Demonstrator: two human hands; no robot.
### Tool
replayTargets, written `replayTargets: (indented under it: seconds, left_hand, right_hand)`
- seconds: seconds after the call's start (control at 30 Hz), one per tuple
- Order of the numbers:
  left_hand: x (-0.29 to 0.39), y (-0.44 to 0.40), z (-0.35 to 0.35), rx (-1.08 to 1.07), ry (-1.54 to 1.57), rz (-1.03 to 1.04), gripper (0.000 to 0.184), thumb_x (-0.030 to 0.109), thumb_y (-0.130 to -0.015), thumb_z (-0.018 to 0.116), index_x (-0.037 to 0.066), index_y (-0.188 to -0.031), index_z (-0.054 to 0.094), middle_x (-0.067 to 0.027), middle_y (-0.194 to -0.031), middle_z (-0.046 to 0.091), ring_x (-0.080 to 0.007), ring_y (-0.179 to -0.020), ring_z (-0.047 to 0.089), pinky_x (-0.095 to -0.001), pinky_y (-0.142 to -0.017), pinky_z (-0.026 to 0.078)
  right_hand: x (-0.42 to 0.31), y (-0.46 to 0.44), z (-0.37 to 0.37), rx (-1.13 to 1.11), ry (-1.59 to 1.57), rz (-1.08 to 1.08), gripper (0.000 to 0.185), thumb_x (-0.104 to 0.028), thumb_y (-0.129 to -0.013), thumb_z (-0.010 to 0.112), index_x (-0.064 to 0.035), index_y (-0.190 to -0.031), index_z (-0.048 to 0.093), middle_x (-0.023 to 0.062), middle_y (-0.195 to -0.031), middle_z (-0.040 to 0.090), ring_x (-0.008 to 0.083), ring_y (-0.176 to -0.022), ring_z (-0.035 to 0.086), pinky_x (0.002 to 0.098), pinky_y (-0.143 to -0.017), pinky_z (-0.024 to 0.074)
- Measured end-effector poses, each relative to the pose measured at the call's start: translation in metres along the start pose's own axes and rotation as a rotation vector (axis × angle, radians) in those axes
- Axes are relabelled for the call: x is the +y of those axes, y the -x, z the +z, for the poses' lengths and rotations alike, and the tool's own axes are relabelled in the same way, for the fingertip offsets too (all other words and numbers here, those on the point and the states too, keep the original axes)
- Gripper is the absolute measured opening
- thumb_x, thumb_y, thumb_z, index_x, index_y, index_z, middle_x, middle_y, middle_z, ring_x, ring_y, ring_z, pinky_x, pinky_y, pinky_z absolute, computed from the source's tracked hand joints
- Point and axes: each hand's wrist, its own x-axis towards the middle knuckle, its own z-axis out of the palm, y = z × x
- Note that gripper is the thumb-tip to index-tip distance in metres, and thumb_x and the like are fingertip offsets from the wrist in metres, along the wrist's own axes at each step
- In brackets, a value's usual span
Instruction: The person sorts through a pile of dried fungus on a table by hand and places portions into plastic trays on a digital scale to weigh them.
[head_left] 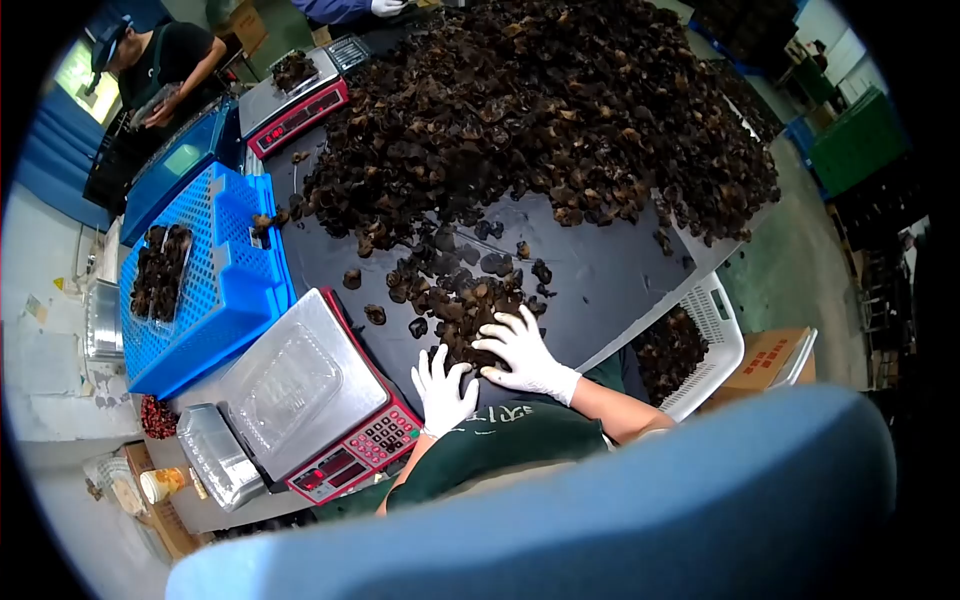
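Observation:
Both my hands wear white gloves and rest at the near edge of the dark table [600, 285]. My left hand [443, 392] lies beside a small pile of wood ear mushrooms [462, 308], its fingers apart. My right hand [527, 358] is spread over the near right side of that pile, fingertips touching the mushrooms. Nothing visible is gripped in either hand. Beyond the small pile rises a large heap of wood ear mushrooms [540, 110]. To the left stands a scale [365, 445] with a clear plastic tray [290, 385] on its plate.
A blue crate [225, 310] at the left carries a filled tray of mushrooms [160, 272]. Stacked clear trays [218, 460] lie beside the scale. Farther off is a second scale [300, 118]. A white basket [722, 330] holds mushrooms at right. Another person [165, 60] stands upper left.

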Motion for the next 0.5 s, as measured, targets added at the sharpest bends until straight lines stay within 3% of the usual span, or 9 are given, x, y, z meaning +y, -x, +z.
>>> replayTargets:
  seconds: [0.03,0.1,0.13,0.17,0.27,0.33,0.47,0.5]
  left_hand:
    - [0.0,0.005,-0.002,0.031,0.013,-0.007,0.035,0.027,-0.078,0.07,0.016,-0.11,0.065,-0.0161,-0.146,0.039,-0.0483,-0.138,0.026,-0.0648,-0.11,0.02]
    - [-0.001,0.012,-0.004,0.088,0.102,-0.044,0.039,0.024,-0.077,0.071,0.015,-0.114,0.063,-0.0188,-0.146,0.037,-0.0487,-0.136,0.027,-0.0603,-0.111,0.022]
    - [-0.001,0.015,-0.003,0.102,0.131,-0.061,0.046,0.021,-0.076,0.072,0.013,-0.12,0.06,-0.0224,-0.146,0.035,-0.0494,-0.136,0.027,-0.0566,-0.112,0.024]
    - [0.0,0.018,-0.002,0.098,0.147,-0.096,0.053,0.021,-0.076,0.073,0.011,-0.126,0.057,-0.0253,-0.147,0.032,-0.0491,-0.136,0.027,-0.0557,-0.112,0.025]
    - [0.004,0.022,-0.005,0.056,0.249,-0.181,0.06,0.022,-0.077,0.074,0.01,-0.132,0.052,-0.0272,-0.149,0.028,-0.0484,-0.137,0.027,-0.0537,-0.113,0.026]
    - [0.003,0.024,-0.006,0.024,0.314,-0.217,0.065,0.022,-0.078,0.073,0.009,-0.137,0.048,-0.0281,-0.15,0.026,-0.0477,-0.138,0.027,-0.0518,-0.113,0.027]
    - [-0.001,0.027,-0.006,-0.031,0.361,-0.202,0.065,0.023,-0.078,0.074,0.009,-0.136,0.049,-0.0259,-0.151,0.027,-0.0473,-0.138,0.028,-0.0509,-0.113,0.029]
    - [-0.001,0.026,-0.006,-0.032,0.366,-0.21,0.065,0.023,-0.078,0.074,0.009,-0.136,0.049,-0.0259,-0.151,0.027,-0.0473,-0.138,0.028,-0.0509,-0.113,0.029]
  right_hand:
    - [-0.003,-0.008,-0.014,0.118,-0.008,0.001,0.035,-0.035,-0.08,0.07,-0.0175,-0.11,0.065,0.0068,-0.121,0.058,0.0306,-0.122,0.047,0.0581,-0.11,0.0236]
    - [0.015,-0.027,-0.019,0.264,-0.083,0.045,0.024,-0.022,-0.08,0.069,-0.0143,-0.102,0.066,0.0052,-0.11,0.062,0.0276,-0.108,0.054,0.0486,-0.1,0.0358]
    - [0.028,-0.04,-0.016,0.338,-0.137,0.041,0.021,-0.013,-0.08,0.066,-0.0123,-0.101,0.065,0.0043,-0.1,0.063,0.0267,-0.093,0.058,0.0417,-0.087,0.0418]
    - [0.033,-0.053,-0.023,0.259,-0.13,0.109,0.02,-0.012,-0.081,0.066,-0.0119,-0.101,0.066,0.0053,-0.094,0.063,0.0277,-0.088,0.058,0.0404,-0.081,0.0435]
    - [0.049,-0.075,0.003,0.233,0.022,0.079,0.018,-0.015,-0.081,0.066,-0.0126,-0.099,0.067,0.0051,-0.091,0.064,0.0269,-0.089,0.058,0.0415,-0.083,0.0415]
    - [0.047,-0.083,0.011,-0.011,0.325,0.094,0.019,-0.023,-0.08,0.069,-0.0145,-0.097,0.069,0.0039,-0.089,0.064,0.0252,-0.092,0.058,0.0422,-0.088,0.0386]
    - [0.053,-0.078,-0.016,-0.029,0.123,0.248,0.023,-0.031,-0.075,0.073,-0.0186,-0.094,0.07,0.0017,-0.087,0.066,0.0232,-0.095,0.058,0.0416,-0.093,0.0349]
    - [0.054,-0.07,-0.03,0.133,0.034,0.21,0.026,-0.03,-0.074,0.075,-0.015,-0.096,0.071,0.0049,-0.088,0.067,0.0253,-0.092,0.06,0.0412,-0.09,0.0403]
